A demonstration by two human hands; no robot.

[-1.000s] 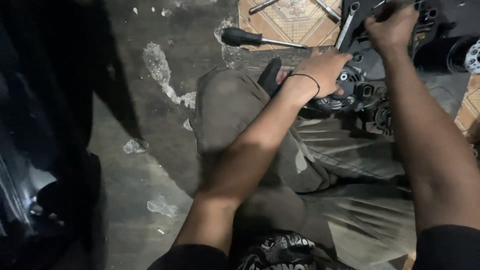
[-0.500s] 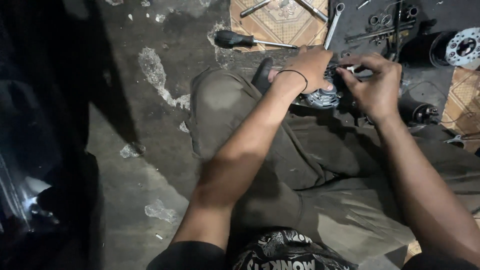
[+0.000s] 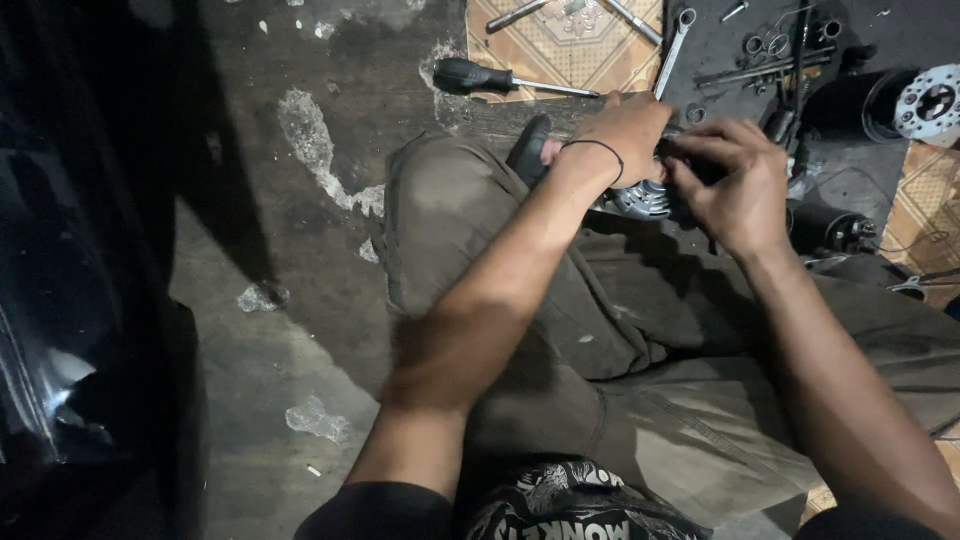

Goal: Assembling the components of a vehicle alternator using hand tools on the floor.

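Since 1.0 s ago: right hand withdrawn from the dark mat and brought down to meet left hand over the metal part. Head view tilted slightly; screwdriver unchanged in place.

Hands: left closed over the top of the metal part, black band at the wrist. Right fingers curled tight around a dark object just right of the part; whether tool or component, cannot tell. Both hands touching or nearly so.

Location of part: resting at the knee of the olive trousers, largely hidden under both hands; only a finned silver edge showing.

Risks, as judged:
- Part balanced on a leg, not on a firm surface; slip under force likely to send it onto the concrete floor.
- Fingers crowded around the part; pinching possible if the dark object slips.
- Small loose hardware on the dark mat beyond the part; easily scattered by an elbow or dropped piece.
- Poor light; misalignment hard to notice.

Count:
- 2 hands
- 1 metal part in hand
- 1 screwdriver, beyond-left of the part
- 1 wrench, beyond the part
- 1 drilled disc, far right of the part
- 1 dark cylinder, right of the part
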